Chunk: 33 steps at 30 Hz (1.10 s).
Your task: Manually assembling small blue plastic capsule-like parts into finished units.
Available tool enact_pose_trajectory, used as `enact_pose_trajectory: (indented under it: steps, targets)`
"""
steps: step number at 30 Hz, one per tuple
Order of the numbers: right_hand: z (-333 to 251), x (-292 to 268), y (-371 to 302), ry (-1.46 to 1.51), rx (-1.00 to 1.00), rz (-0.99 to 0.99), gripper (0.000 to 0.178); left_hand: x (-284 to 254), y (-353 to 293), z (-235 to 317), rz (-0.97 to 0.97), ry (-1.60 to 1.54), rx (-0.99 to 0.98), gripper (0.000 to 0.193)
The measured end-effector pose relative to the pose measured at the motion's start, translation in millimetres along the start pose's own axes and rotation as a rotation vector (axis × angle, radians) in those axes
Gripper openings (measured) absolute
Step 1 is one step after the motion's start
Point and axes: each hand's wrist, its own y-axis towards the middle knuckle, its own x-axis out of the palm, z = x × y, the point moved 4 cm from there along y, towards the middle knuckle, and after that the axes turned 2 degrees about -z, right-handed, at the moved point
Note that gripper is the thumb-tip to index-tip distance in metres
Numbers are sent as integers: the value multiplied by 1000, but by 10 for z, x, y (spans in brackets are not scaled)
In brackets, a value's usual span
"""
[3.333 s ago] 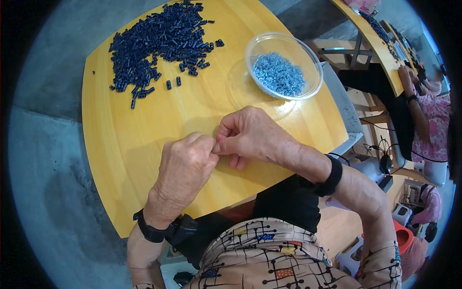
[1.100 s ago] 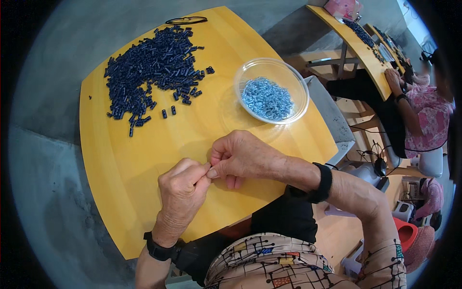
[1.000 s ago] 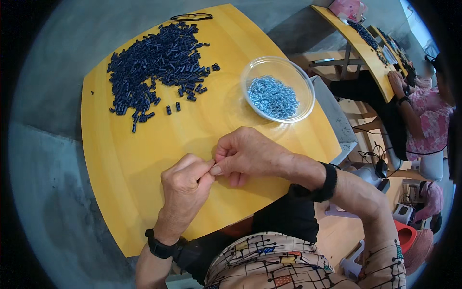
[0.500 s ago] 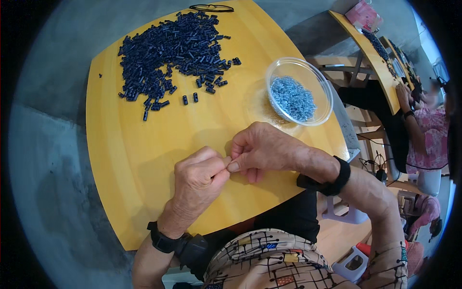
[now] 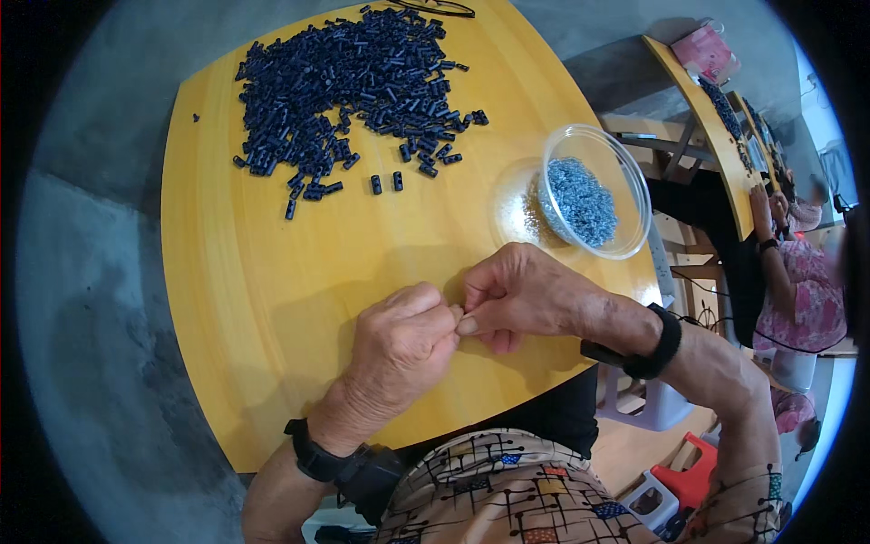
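Both my hands meet above the near part of the yellow table, fingertips touching. My left hand is curled closed, its thumb and forefinger pinched. Against it, my right hand pinches with thumb and forefinger too. Whatever sits between the fingertips is too small or hidden to make out. Beyond the hands lies a large heap of small black cylindrical plastic pieces; two single black pieces lie just in front of it. To the right of my right hand stands a clear round bowl with many small shiny silvery parts.
A pair of glasses lies at the table's far edge. At right, a person in pink works at another table with black pieces. White and red stools stand on the floor.
The whole view has shifted slightly, so table, heap and bowl appear farther right. My hands remain pinched together at the fingertips.
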Motion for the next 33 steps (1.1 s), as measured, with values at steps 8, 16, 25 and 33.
enact_pose_trajectory:
  steps: [8, 16, 25, 33]
  targets:
    - [-16, -20, 28, 26, 62, -58, 21, -5, 34, 0, -23, 21, 45, 11]
    - [-39, -15, 45, 11, 81, -15, 19, 23, 56, -17, 11, 38, 66, 13]
    - [-41, -33, 66, 87, 84, -20, 18, -20, 95, -100, -35, -57, -74, 10]
    - [-61, -23, 72, 26, 100, -57, 19, -43, 67, -89, 44, -87, -98, 12]
